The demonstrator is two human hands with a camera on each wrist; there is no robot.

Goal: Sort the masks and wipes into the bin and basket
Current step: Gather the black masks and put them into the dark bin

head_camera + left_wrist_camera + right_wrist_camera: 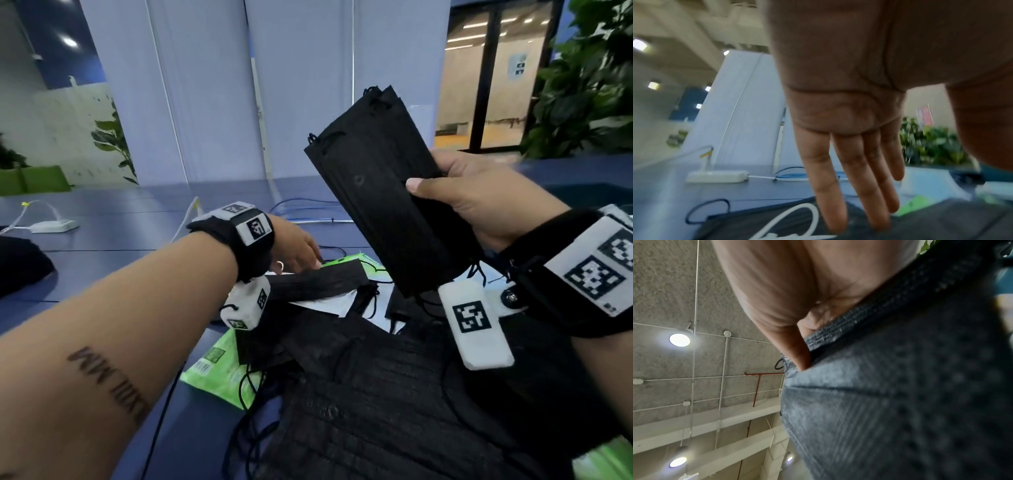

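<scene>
Heaped black masks (pixel 394 394) nearest, under both wrists. Stack of black masks (pixel 387 192) raised, pinched by right hand (pixel 479 202). Left hand (pixel 294 246), fingers (pixel 830 186) straight, touching a mask (pixel 318 281) over green wipes packet (pixel 363 263). Gathering step; next, likely pinching that mask. No bin or basket visible.

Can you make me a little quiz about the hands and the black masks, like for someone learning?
1. True or false: the right hand grips a stack of black masks held up above the table.
2. What do the left hand fingers touch: (a) a black mask in the pile, (b) the white adapter, (c) a plant?
3. What colour are the wipe packets under the masks?

Key: 1 true; 2 a; 3 green.
</scene>
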